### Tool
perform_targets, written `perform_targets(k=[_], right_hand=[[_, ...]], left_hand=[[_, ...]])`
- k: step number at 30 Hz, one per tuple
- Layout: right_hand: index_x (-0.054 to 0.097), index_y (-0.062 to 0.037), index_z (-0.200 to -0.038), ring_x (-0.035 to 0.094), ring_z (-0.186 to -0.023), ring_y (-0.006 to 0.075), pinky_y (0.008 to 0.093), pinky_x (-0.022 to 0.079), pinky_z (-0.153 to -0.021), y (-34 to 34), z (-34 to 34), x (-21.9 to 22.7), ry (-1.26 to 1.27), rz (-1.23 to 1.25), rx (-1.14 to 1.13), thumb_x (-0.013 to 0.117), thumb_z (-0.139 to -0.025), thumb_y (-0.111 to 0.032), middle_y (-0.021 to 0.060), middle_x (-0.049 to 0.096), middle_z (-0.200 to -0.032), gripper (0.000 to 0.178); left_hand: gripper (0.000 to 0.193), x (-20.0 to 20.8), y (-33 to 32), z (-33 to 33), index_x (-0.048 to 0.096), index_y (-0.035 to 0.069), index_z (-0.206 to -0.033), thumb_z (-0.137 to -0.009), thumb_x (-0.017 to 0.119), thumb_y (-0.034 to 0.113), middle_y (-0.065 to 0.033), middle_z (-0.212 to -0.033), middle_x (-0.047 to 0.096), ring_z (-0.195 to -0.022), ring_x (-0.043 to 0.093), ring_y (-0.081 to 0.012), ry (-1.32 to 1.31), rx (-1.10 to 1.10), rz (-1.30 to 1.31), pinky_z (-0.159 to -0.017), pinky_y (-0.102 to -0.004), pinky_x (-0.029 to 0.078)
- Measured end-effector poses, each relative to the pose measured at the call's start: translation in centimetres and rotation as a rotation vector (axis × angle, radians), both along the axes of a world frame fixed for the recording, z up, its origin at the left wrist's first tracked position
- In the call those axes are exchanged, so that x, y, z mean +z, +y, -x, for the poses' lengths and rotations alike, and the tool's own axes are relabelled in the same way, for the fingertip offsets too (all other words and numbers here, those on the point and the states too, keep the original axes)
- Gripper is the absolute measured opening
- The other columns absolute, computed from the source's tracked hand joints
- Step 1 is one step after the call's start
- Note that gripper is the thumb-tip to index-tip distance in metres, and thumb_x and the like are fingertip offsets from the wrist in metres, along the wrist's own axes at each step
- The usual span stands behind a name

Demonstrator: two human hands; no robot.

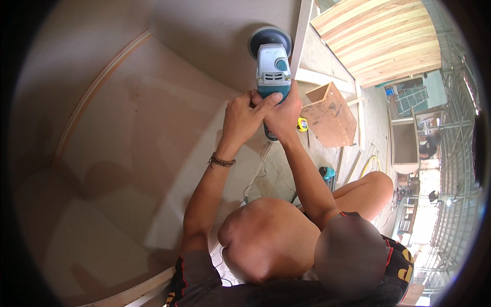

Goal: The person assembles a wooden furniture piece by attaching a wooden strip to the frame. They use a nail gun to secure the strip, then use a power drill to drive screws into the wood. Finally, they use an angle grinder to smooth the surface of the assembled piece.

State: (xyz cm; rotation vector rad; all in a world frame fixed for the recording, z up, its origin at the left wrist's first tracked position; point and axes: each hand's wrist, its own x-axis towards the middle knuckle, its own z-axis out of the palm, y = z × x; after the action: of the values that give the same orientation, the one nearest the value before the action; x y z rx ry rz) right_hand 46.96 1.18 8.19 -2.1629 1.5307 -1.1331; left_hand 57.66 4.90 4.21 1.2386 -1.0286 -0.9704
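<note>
A disc sander with a light grey head, a teal body and a round dark pad is in both my hands. Its pad meets the brownish inner face of a large wooden panel, close to the panel's pale edge strip. My right hand is wrapped round the sander's body. Against it my left hand closes on the same body, its fingers partly hidden behind the tool. The sander's cord trails down from the rear of the tool.
Right of the panel, a wooden box stands on the floor beside a yellow tape measure. A teal power tool lies near my bent leg. Farther off are a striped wooden board, an open cabinet and another person.
</note>
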Motion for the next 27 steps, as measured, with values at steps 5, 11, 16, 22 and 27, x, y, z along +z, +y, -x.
perform_targets(k=[5, 11, 16, 22, 27], right_hand=[[0.056, 0.0003, -0.114, 0.073, -0.085, 0.0367, 0.0441, 0.056, -0.075, 0.29, -0.47, 0.52, 0.016, -0.032, -0.009, 0.088, -0.069, -0.037, 0.0196, 0.073, -0.093, 0.066], [0.057, 0.0003, -0.111, 0.073, -0.086, 0.0363, 0.0435, 0.056, -0.076, 0.35, -0.25, 0.19, -0.022, -0.003, 0.007, 0.087, -0.069, -0.036, 0.0196, 0.073, -0.093, 0.063], [0.057, 0.0005, -0.111, 0.073, -0.086, 0.0362, 0.0433, 0.056, -0.076, 0.16, -0.17, 0.31, -0.001, 0.005, 0.013, 0.087, -0.068, -0.036, 0.0199, 0.072, -0.093, 0.063], [0.057, 0.0009, -0.113, 0.073, -0.085, 0.0367, 0.0438, 0.056, -0.075, 0.35, -0.22, 0.39, -0.007, -0.013, 0.001, 0.087, -0.068, -0.035, 0.0196, 0.073, -0.093, 0.065], [0.057, 0.0007, -0.112, 0.073, -0.085, 0.0369, 0.0441, 0.056, -0.075, 0.00, 0.08, 0.24, -0.002, 0.026, 0.011, 0.088, -0.068, -0.035, 0.0198, 0.073, -0.092, 0.064]], left_hand=[[0.073, -0.84, -0.31, 0.27, 0.068, -0.005, -0.080, -0.082, 0.073, 0.068, -0.0212, -0.070, 0.068, -0.067, 0.069, -0.0324, 0.088, -0.019, -0.023, -0.066, -0.0409, 0.052], [0.070, -0.47, 0.03, 0.11, 0.069, -0.005, -0.086, -0.085, 0.072, 0.065, -0.0110, -0.064, 0.064, -0.064, 0.061, -0.0157, -0.005, 0.010, -0.007, -0.063, -0.0346, 0.050], [0.072, -0.34, -0.06, 0.06, 0.068, -0.004, -0.080, -0.082, 0.073, 0.068, -0.0180, -0.067, 0.066, -0.064, 0.065, -0.0266, -0.017, 0.018, -0.011, -0.063, -0.0394, 0.051], [0.074, -0.12, 0.13, 0.11, 0.065, -0.003, -0.076, -0.081, 0.073, 0.070, -0.0181, -0.065, 0.065, -0.062, 0.066, -0.0291, -0.003, 0.028, 0.006, -0.062, -0.0401, 0.052], [0.074, -0.06, -0.05, 0.29, 0.065, -0.003, -0.075, -0.081, 0.072, 0.070, -0.0168, -0.063, 0.064, -0.061, 0.066, -0.0287, -0.001, 0.021, 0.009, -0.062, -0.0398, 0.051]])
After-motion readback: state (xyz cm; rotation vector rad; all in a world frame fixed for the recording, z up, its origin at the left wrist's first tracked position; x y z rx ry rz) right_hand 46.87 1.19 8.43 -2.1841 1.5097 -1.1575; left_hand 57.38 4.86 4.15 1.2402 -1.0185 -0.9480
